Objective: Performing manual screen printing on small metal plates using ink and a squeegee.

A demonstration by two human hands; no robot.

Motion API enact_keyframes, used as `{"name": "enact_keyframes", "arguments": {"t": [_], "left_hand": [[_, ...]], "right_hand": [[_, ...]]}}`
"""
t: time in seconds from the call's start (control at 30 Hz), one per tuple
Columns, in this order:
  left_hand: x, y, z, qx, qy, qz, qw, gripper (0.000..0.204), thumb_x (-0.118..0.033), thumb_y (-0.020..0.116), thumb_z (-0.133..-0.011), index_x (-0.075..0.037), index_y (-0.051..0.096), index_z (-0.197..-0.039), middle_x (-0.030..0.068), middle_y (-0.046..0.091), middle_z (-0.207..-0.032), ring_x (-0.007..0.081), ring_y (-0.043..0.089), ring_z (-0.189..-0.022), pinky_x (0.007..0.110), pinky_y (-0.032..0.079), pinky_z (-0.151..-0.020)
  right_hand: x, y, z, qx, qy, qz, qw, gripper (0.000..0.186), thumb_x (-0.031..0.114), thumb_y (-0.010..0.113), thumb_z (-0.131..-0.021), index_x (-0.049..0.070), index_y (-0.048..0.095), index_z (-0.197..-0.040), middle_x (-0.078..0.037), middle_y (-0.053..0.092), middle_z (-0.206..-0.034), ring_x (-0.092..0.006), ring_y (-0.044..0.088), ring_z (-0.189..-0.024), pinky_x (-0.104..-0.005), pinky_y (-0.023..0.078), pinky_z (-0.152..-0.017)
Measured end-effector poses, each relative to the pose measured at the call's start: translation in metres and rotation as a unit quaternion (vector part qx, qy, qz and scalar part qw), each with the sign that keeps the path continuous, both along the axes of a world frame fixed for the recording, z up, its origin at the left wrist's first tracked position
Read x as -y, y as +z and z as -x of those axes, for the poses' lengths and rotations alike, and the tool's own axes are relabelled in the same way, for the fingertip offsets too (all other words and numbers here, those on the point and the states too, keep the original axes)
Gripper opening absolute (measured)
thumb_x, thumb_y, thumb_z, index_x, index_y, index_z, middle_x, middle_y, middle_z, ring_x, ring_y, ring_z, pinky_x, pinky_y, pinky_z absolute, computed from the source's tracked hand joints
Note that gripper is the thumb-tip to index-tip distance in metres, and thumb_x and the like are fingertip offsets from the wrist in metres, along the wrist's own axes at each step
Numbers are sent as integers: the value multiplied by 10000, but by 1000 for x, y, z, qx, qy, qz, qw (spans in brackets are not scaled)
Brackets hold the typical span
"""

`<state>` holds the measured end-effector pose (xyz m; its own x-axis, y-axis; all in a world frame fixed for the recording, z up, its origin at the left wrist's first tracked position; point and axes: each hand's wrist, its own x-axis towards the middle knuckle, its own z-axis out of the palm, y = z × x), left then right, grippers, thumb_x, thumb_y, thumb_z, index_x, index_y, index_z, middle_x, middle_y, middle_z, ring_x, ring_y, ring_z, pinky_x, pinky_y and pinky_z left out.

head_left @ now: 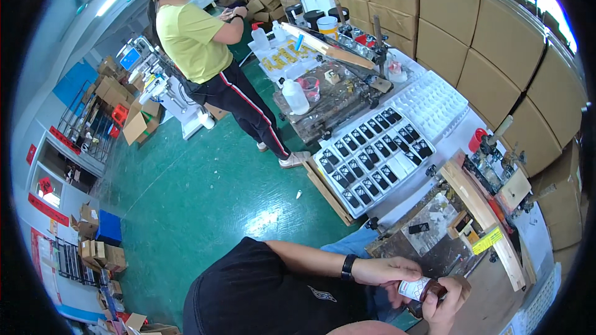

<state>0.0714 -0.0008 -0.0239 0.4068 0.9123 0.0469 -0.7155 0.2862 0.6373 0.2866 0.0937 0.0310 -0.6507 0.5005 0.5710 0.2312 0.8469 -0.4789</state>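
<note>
A brown bottle [412,288] with a white label is held between both hands in front of my body, above the near edge of the workbench. My left hand [391,272], below a black wristband, has its fingers around the labelled part. Round the dark brown end curl the fingers of my right hand [448,303]; whether that end is a cap I cannot make out. Just beyond the hands, a small black rectangular part [419,228] lies on the worn bench top [428,249]. Beside it is a small wooden fixture [460,224] with a black piece in it.
A white tray [372,160] holds rows of black parts; an empty white tray [434,102] is behind it. A wooden beam [481,211] and clamps edge the bench at right. A squeeze bottle [294,96] stands farther off. Another person [198,43] stands left of the table.
</note>
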Motion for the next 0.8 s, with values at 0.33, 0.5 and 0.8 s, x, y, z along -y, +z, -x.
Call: {"name": "enact_keyframes", "arguments": {"t": [0.33, 0.5, 0.8], "left_hand": [[-3, 24, 9, -288, 234, -171, 913, 349, -290, 678, -1052, -6, 609, -1243, 126, 682, -1019, 153, 620, -705, 245, 503, -611], [15, 4, 16, 55, -79, 69, 993, 361, -335, 647, -1066, -19, 622, -1237, 122, 696, -954, 151, 610, -659, 236, 473, -555], [13, 17, 23, -20, -11, 47, 999, 328, -324, 652, -1053, -46, 636, -1228, 86, 709, -934, 109, 618, -629, 211, 478, -539]], "right_hand": [[3, 6, 12, 66, -81, 111, 988, 422, 451, 577, -1008, 44, 627, -1109, -134, 642, -962, -327, 581, -839, -450, 474, -795], [-5, 10, 14, 60, 36, 13, 997, 443, 462, 576, -1013, 39, 616, -1138, -143, 639, -969, -324, 584, -834, -442, 479, -781], [18, 13, -12, -31, -65, 148, 986, 357, 159, 567, -943, 16, 561, -1270, -170, 606, -1140, -254, 580, -889, -364, 500, -790]]}}
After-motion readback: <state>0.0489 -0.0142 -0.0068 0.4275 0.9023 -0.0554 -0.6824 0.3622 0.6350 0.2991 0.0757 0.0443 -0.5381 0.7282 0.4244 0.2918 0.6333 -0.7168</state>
